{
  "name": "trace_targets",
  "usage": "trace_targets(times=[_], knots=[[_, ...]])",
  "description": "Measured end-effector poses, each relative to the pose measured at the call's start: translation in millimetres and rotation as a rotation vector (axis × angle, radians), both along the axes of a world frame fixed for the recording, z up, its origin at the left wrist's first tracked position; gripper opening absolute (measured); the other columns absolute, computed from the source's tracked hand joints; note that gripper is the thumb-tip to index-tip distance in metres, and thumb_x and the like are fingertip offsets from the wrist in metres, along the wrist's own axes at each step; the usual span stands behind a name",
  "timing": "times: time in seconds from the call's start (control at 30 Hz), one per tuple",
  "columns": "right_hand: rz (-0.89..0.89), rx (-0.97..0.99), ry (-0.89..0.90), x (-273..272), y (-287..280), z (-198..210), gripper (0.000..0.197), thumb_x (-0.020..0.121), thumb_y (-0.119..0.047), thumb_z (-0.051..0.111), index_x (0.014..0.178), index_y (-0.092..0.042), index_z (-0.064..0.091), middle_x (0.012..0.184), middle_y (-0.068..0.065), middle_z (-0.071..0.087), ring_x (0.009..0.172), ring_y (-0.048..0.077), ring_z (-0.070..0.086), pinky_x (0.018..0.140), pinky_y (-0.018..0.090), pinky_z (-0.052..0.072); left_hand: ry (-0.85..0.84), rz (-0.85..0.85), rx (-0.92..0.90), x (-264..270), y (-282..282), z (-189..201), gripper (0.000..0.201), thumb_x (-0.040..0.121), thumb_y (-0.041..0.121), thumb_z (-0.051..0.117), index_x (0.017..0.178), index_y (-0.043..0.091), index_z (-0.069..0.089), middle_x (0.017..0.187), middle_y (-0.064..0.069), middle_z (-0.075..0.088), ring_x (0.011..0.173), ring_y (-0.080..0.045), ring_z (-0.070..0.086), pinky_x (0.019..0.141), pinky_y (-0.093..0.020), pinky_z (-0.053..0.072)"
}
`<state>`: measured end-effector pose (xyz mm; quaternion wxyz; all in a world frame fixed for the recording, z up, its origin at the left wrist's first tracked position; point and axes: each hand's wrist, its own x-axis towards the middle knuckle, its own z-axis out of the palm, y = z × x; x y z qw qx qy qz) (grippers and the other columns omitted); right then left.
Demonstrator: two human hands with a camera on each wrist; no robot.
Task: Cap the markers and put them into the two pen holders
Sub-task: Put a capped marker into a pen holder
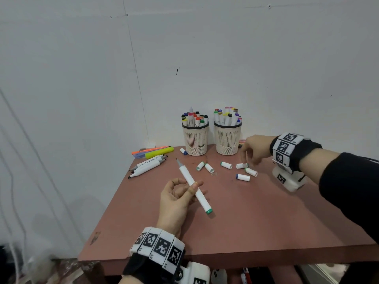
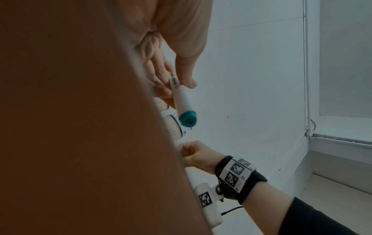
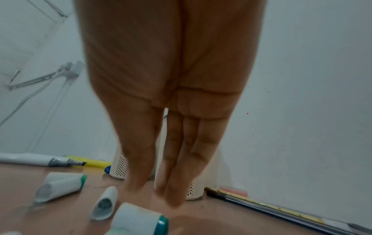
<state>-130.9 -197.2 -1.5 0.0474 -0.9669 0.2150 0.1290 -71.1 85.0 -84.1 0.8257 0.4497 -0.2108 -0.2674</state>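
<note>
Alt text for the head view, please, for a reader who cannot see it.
The left hand holds an uncapped white marker above a reddish table while the right hand reaches down to loose caps. Two marker-filled pen holders stand at the wall.

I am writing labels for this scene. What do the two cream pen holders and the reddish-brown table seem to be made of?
The two cream perforated pen holders, left and right, look like moulded plastic with a matte finish: even rows of small holes and a dark rim. The reddish-brown table appears to be laminated board, smooth and matte; a chip at its left edge suggests a thin coating, though this is uncertain.
</note>
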Motion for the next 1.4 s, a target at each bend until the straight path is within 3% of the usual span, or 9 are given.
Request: trace_targets(times=[0.1, 0.23, 0.4, 0.6, 0.73, 0.9, 1.03, 1.2, 1.4], knots=[[-0.003, -0.054, -0.116, 9, -2, -2, 0.026, 0.078, 0.0, 0.063, 0.094, -0.021, 0.067, 0.08, 0.001, 0.068, 0.053, -0.004, 0.055, 0.062, 0.017, 0.045, -0.005, 0.008, 0.003, 1, 0, -1, 0.024, 0.086, -0.007, 0.056, 0.105, 0.0, 0.042, 0.085, -0.017, 0.073, 0.065, -0.027, 0.071, 0.052, -0.026, 0.054], [0.012, -0.147, 0.033, 20, -1, -17, 0.026, 0.08, -0.016, 0.072, 0.105, -0.016, 0.07, 0.085, -0.003, 0.063, 0.082, 0.011, 0.058, 0.077, 0.024, 0.048, 0.005, 0.009, -0.01, 0, -1, 0, 0.023, 0.086, -0.008, 0.056, 0.105, -0.002, 0.044, 0.083, -0.017, 0.073, 0.062, -0.025, 0.07, 0.052, -0.025, 0.054], [-0.08, -0.095, 0.021, 22, -2, -19, 0.026, 0.078, -0.016, 0.073, 0.1, -0.003, 0.071, 0.068, -0.002, 0.063, 0.063, 0.009, 0.057, 0.06, 0.018, 0.045, 0.013, -0.002, -0.002, 2, -1, -1, 0.024, 0.085, -0.006, 0.058, 0.106, -0.002, 0.047, 0.086, -0.021, 0.072, 0.063, -0.024, 0.07, 0.055, -0.029, 0.056], [-0.143, 0.036, -0.276, -1, 11, 5, 0.019, 0.083, -0.012, 0.066, 0.101, -0.013, 0.072, 0.064, -0.004, 0.064, 0.058, 0.008, 0.057, 0.058, 0.015, 0.042, -0.043, 0.019, 0.042, 2, 0, -2, 0.022, 0.085, -0.004, 0.061, 0.105, -0.005, 0.054, 0.086, -0.022, 0.071, 0.059, -0.019, 0.068, 0.049, -0.022, 0.051], [-0.209, 0.291, -0.595, -26, 44, 20, 0.017, 0.082, -0.007, 0.067, 0.094, -0.018, 0.073, 0.064, 0.0, 0.062, 0.056, 0.006, 0.051, 0.052, 0.008, 0.038, -0.092, 0.027, 0.1, 2, 0, -3, 0.018, 0.085, 0.003, 0.063, 0.103, 0.003, 0.06, 0.086, -0.018, 0.073, 0.06, -0.016, 0.068, 0.047, -0.018, 0.049], [-0.335, 0.859, -0.97, -58, 100, 17, 0.025, 0.079, 0.007, 0.067, 0.1, -0.006, 0.07, 0.074, 0.005, 0.057, 0.065, 0.013, 0.053, 0.061, 0.016, 0.047, -0.147, 0.038, 0.154, 1, 2, -3, 0.019, 0.087, 0.008, 0.063, 0.105, 0.007, 0.066, 0.087, -0.016, 0.073, 0.047, -0.013, 0.057, 0.042, -0.019, 0.043], [-0.424, 1.258, -1.083, -77, 124, 1, 0.024, 0.078, 0.011, 0.064, 0.097, -0.003, 0.07, 0.081, 0.009, 0.068, 0.07, 0.015, 0.055, 0.064, 0.022, 0.046, -0.233, 0.057, 0.199, -1, 3, -4, 0.017, 0.087, 0.009, 0.063, 0.102, 0.011, 0.07, 0.084, -0.014, 0.073, 0.034, -0.011, 0.036, 0.036, -0.017, 0.033], [-0.503, 1.552, -1.336, -85, 139, -33, 0.026, 0.085, 0.01, 0.055, 0.108, 0.002, 0.063, 0.069, 0.005, 0.069, 0.064, 0.014, 0.055, 0.059, 0.019, 0.05, -0.303, 0.057, 0.231, -5, 3, -3, 0.018, 0.085, 0.005, 0.065, 0.1, 0.009, 0.072, 0.083, -0.015, 0.073, 0.035, -0.01, 0.036, 0.036, -0.016, 0.032], [-0.658, 1.78, -1.531, -85, 144, -77, 0.031, 0.085, 0.009, 0.055, 0.115, 0.001, 0.06, 0.106, 0.024, 0.066, 0.075, 0.02, 0.069, 0.061, 0.025, 0.057, -0.358, 0.019, 0.276, -7, 1, -5, 0.025, 0.075, -0.001, 0.073, 0.095, 0.013, 0.074, 0.078, -0.009, 0.072, 0.04, -0.01, 0.036, 0.039, -0.017, 0.035]])
